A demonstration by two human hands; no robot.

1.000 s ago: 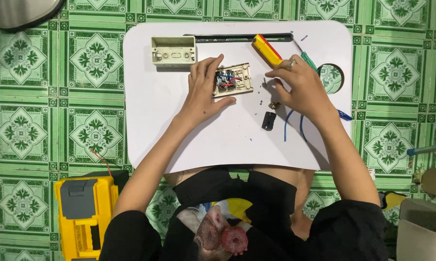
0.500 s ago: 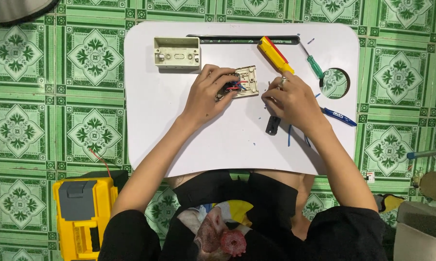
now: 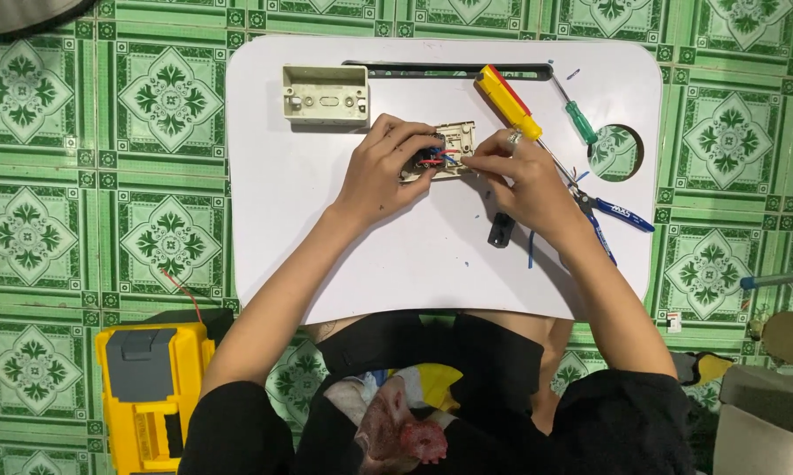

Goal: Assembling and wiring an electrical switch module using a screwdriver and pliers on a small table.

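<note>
Here the socket plate [image 3: 440, 149] lies face down on the white counter [image 3: 326, 237], just below and right of the beige wall box [image 3: 326, 94], its red and blue wires showing. The left hand [image 3: 387, 167] curls over the plate's left end, fingers closed on it. The right hand [image 3: 524, 176] meets the plate from the right, fingertips pinched together at the wires; what they grip is too small to tell. Right of the plate, the yellow-handled screwdriver [image 3: 504, 98] slants behind the right hand, the green-handled screwdriver [image 3: 579, 120] beyond it. Blue-handled pliers [image 3: 621, 215] and a small black part [image 3: 501, 230] lie below and right of the plate
</note>
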